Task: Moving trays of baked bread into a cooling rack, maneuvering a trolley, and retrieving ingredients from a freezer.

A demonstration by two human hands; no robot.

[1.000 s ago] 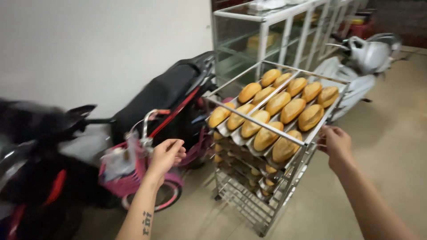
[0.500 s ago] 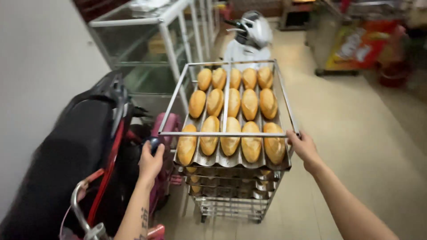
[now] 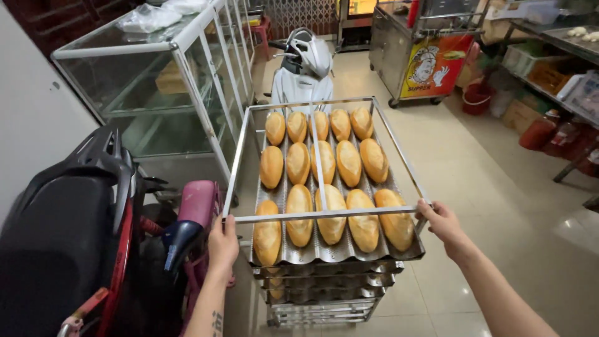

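Observation:
A tall metal rack cart (image 3: 324, 214) stands in front of me, its top tray filled with several golden bread loaves (image 3: 348, 163) in rows. More trays with loaves sit stacked below. My left hand (image 3: 223, 243) grips the near left corner of the cart's top frame. My right hand (image 3: 440, 220) grips the near right corner of the same frame.
A black motorbike (image 3: 68, 231) and a pink child's bike (image 3: 196, 209) crowd the left side. A glass display cabinet (image 3: 165, 81) stands at the back left, a white scooter (image 3: 304, 68) beyond the cart. A steel food cart (image 3: 424, 53) and shelves of goods (image 3: 555, 81) line the right; tiled floor (image 3: 499, 181) lies between.
The cart has swung round and now points down the room toward the white scooter. Both hands stay on the top frame; the view has turned right, away from the wall.

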